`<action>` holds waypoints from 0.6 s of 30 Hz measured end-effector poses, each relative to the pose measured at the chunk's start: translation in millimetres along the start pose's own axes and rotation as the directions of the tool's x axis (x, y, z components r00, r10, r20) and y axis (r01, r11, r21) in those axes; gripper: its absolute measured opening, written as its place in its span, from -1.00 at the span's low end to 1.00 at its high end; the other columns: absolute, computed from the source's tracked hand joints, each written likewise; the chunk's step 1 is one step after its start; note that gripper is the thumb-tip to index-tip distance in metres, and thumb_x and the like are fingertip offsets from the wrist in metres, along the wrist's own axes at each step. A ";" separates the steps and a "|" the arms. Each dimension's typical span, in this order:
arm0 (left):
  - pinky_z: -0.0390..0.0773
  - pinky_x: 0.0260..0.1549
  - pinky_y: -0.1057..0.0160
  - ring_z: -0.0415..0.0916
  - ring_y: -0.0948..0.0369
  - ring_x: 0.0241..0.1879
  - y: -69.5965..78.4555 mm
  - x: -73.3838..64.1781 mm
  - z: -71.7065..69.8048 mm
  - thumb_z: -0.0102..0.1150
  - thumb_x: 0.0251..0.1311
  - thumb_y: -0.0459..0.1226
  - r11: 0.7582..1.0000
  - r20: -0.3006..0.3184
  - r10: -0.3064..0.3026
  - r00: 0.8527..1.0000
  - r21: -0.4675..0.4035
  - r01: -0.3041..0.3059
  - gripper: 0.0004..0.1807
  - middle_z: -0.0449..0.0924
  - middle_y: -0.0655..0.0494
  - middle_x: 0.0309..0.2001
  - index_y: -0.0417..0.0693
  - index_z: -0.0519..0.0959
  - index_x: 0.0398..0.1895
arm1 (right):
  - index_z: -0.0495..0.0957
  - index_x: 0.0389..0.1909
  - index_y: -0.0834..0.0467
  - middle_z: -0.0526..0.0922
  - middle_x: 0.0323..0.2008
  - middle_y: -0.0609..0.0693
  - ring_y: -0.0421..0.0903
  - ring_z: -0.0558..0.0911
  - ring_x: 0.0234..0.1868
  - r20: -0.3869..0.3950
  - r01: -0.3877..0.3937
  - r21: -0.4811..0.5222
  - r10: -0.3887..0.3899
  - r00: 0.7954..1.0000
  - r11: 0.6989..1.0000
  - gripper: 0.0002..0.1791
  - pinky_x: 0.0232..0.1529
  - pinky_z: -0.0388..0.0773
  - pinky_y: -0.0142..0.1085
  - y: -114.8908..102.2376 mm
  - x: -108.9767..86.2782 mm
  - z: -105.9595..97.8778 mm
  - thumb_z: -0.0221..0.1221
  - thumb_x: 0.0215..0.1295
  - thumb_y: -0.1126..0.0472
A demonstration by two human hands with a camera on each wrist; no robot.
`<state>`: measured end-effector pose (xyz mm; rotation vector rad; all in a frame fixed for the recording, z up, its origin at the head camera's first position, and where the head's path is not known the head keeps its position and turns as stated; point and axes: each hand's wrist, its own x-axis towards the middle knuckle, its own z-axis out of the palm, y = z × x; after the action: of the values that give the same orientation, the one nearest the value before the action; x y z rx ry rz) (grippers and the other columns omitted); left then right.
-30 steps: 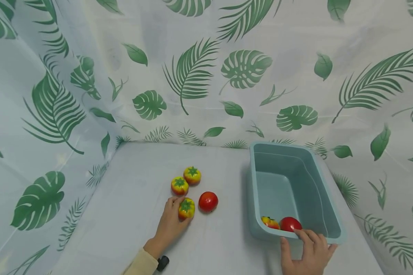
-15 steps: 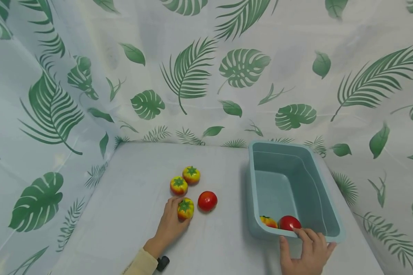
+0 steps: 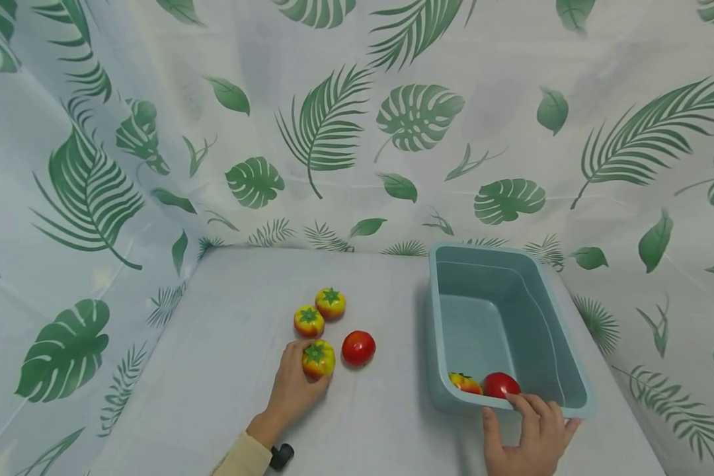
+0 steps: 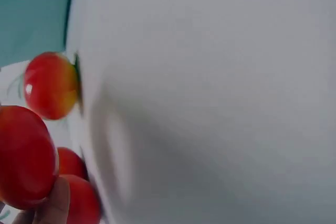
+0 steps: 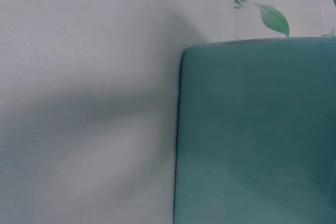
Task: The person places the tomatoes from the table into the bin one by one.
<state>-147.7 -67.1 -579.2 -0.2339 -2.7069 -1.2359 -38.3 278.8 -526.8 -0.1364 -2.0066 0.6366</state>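
My left hand [image 3: 297, 382] pinches a yellow-and-red tomato [image 3: 318, 359] with a green star-shaped top. In the left wrist view this tomato [image 4: 25, 156] appears raised off the table, a fingertip [image 4: 55, 203] against its red underside. Two similar tomatoes, a nearer one [image 3: 309, 321] and a farther one [image 3: 330, 303], sit just beyond the hand. A red tomato [image 3: 359, 348] lies to its right. My right hand [image 3: 529, 436] holds the near rim of a blue-grey tub [image 3: 476, 330], fingers over the edge and thumb outside. The right wrist view shows only the tub's outer wall [image 5: 252, 129], not the hand.
Inside the tub, against its near wall, lie a yellow-and-red tomato [image 3: 465, 383] and a red one [image 3: 501, 385]. Leaf-patterned sheeting [image 3: 333, 218] hangs behind and along both sides of the white table [image 3: 214, 344].
The tomato in my left hand has risen slightly and tilted a little, shifting toward the back left. My right hand stays on the tub's rim. The other tomatoes have not moved.
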 end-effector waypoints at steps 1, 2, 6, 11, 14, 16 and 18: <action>0.45 0.17 0.03 0.37 0.14 0.12 3.2 0.8 -1.5 0.47 -0.07 -0.19 1.000 0.001 -0.008 1.000 -0.015 0.008 -0.22 0.35 0.06 0.14 -0.02 0.30 0.24 | 0.59 -0.22 0.36 0.53 -0.25 0.30 0.29 0.38 -0.19 -0.006 0.005 0.006 -0.004 1.000 1.000 -0.35 0.32 -0.34 0.40 0.3 0.4 0.2 0.20 0.20 -0.24; 0.43 0.19 0.02 0.37 0.14 0.14 7.8 1.9 -3.7 0.46 -0.06 -0.19 0.999 0.010 -0.020 1.000 -0.040 0.020 -0.22 0.35 0.07 0.15 -0.02 0.29 0.25 | 0.59 -0.23 0.36 0.53 -0.26 0.30 0.28 0.38 -0.20 -0.010 0.007 0.010 -0.007 1.000 1.000 -0.35 0.31 -0.33 0.41 0.6 0.6 0.3 0.21 0.20 -0.24; 0.38 0.23 -0.02 0.35 0.10 0.21 34.0 12.1 -13.8 0.41 -0.01 -0.21 0.981 0.063 -0.067 0.996 -0.179 0.077 -0.22 0.34 0.05 0.23 -0.04 0.25 0.30 | 0.59 -0.24 0.36 0.53 -0.27 0.31 0.28 0.37 -0.21 -0.018 0.013 0.015 -0.013 1.000 1.000 -0.36 0.31 -0.32 0.41 1.4 1.5 0.5 0.21 0.20 -0.23; 0.43 0.16 -0.03 0.35 0.09 0.18 69.6 30.1 -20.5 0.40 -0.01 -0.22 0.955 0.104 -0.023 0.994 -0.292 0.053 -0.22 0.35 0.05 0.24 -0.03 0.26 0.30 | 0.60 -0.23 0.36 0.54 -0.26 0.31 0.30 0.38 -0.18 -0.029 0.016 0.005 -0.016 0.999 1.000 -0.34 0.31 -0.32 0.41 1.5 0.8 0.8 0.19 0.21 -0.26; 0.48 0.07 0.05 0.35 0.14 0.14 89.8 39.5 -19.6 0.40 0.00 -0.20 0.943 0.121 0.027 0.992 -0.333 0.015 -0.24 0.37 0.11 0.21 0.02 0.27 0.30 | 0.60 -0.24 0.37 0.53 -0.27 0.32 0.31 0.38 -0.20 -0.043 0.029 0.014 -0.029 0.999 0.999 -0.34 0.31 -0.32 0.41 2.7 0.3 1.4 0.19 0.21 -0.25; 0.51 0.02 0.10 0.38 0.15 0.09 106.0 44.7 -18.9 0.40 0.02 -0.18 0.933 0.143 0.056 0.988 -0.360 -0.001 -0.24 0.36 0.11 0.20 0.02 0.27 0.31 | 0.59 -0.24 0.37 0.53 -0.27 0.32 0.30 0.37 -0.21 -0.048 0.037 0.020 -0.036 0.998 0.999 -0.34 0.32 -0.32 0.40 3.7 0.1 1.6 0.19 0.21 -0.25; 0.53 0.01 0.15 0.37 0.17 0.10 123.6 50.1 -16.8 0.39 0.05 -0.15 0.922 0.170 0.096 0.981 -0.388 -0.023 -0.24 0.35 0.12 0.21 0.02 0.25 0.32 | 0.59 -0.25 0.38 0.53 -0.28 0.32 0.30 0.37 -0.22 -0.053 0.044 0.027 -0.042 0.998 0.999 -0.35 0.32 -0.32 0.40 4.5 -0.2 1.7 0.20 0.21 -0.24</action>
<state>-169.8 3.9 -467.3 -0.4988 -2.5500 -1.8026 -40.4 281.9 -529.8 -0.0920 -1.9442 0.6276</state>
